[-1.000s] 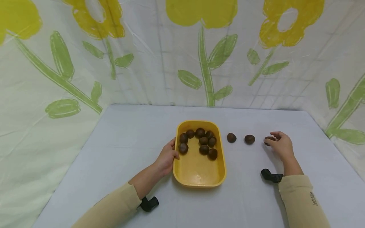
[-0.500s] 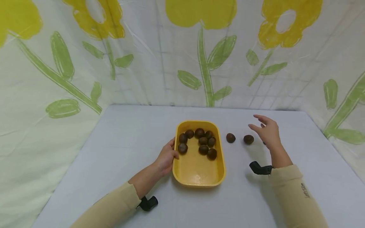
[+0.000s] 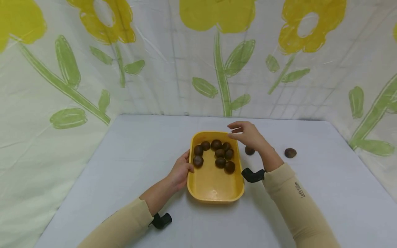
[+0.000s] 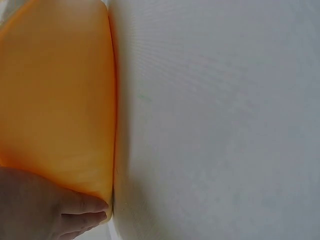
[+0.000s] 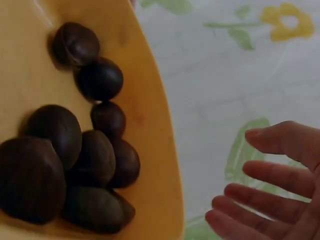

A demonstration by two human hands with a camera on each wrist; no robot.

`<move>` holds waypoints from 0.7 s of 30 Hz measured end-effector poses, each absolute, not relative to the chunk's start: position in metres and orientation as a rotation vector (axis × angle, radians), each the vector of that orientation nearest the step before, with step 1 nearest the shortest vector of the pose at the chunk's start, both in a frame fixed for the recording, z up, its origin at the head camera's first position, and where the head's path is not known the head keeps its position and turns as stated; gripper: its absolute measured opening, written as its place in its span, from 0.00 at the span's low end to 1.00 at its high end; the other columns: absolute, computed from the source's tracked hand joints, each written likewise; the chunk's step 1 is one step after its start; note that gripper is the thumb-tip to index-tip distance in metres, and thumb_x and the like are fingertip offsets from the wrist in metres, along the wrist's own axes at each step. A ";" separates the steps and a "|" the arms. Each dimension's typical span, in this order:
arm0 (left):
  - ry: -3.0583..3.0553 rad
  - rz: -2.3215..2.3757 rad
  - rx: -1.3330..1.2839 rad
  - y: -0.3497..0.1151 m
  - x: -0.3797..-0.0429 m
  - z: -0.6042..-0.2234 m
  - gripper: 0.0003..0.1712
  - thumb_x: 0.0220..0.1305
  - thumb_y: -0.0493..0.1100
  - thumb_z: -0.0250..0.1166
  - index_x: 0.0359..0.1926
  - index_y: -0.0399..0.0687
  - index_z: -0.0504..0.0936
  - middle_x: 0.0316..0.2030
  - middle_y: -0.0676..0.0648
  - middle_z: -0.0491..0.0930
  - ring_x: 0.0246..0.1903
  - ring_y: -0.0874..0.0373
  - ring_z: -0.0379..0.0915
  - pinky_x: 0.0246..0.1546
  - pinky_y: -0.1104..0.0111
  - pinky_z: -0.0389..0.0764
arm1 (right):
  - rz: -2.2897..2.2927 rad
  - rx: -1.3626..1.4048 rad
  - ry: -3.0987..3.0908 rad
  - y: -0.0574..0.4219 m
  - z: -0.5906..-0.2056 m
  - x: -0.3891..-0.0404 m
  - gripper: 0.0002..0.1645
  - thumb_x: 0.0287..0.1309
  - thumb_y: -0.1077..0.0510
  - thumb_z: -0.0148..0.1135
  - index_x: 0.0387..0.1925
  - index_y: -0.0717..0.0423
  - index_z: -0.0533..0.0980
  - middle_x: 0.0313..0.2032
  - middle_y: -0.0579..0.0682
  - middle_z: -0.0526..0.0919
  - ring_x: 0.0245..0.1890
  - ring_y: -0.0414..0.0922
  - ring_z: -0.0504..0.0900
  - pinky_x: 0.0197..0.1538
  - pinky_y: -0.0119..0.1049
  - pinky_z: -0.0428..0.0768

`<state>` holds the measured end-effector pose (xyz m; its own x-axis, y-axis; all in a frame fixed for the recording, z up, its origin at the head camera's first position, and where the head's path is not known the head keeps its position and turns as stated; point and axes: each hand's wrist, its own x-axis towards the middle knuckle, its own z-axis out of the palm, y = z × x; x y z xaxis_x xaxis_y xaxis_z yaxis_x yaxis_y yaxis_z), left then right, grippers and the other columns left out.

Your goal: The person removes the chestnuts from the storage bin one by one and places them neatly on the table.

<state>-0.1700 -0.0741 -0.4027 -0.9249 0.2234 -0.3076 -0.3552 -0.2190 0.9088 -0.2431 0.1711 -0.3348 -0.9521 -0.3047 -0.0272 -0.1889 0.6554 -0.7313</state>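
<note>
Over tray [image 3: 214, 186], R hand [image 3: 249, 135] w/ fingers [image 5: 280, 178] apart part-hides 1 chestnut [image 3: 249, 151]; L hand [image 3: 180, 172], fingers clamped on tray.

Right sleeve [image 3: 296, 205]: dark lettering [image 3: 299, 189], apparently "LetsSlim"; small, slanted

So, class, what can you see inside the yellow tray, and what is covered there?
Inside the yellow tray are nine brown nuts, mostly in its far half; the near part shows bare yellow floor. The patches of floor directly beneath the nuts are covered and cannot be seen.
</note>
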 end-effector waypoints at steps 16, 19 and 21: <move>1.664 2.203 -0.148 -0.074 -0.170 -0.405 0.50 0.44 0.18 0.39 0.72 0.41 0.45 0.71 0.41 0.50 0.69 0.47 0.49 0.68 0.56 0.56 | -0.806 -0.411 2.558 0.120 -0.351 -0.248 0.20 0.52 0.62 0.62 0.47 0.65 0.76 0.46 0.61 0.79 0.38 0.50 0.79 0.34 0.36 0.81; 1.649 2.213 -0.132 -0.075 -0.170 -0.406 0.50 0.43 0.18 0.39 0.72 0.41 0.44 0.72 0.41 0.49 0.70 0.47 0.49 0.68 0.56 0.55 | -0.760 -0.421 2.555 0.117 -0.355 -0.250 0.19 0.52 0.62 0.62 0.46 0.66 0.76 0.44 0.61 0.79 0.34 0.48 0.79 0.31 0.35 0.80; 1.637 2.221 -0.121 -0.075 -0.170 -0.406 0.50 0.43 0.18 0.39 0.72 0.41 0.44 0.72 0.41 0.49 0.70 0.47 0.49 0.68 0.56 0.55 | -0.732 -0.435 2.557 0.115 -0.357 -0.251 0.19 0.51 0.62 0.62 0.46 0.67 0.76 0.43 0.61 0.79 0.34 0.48 0.79 0.30 0.34 0.80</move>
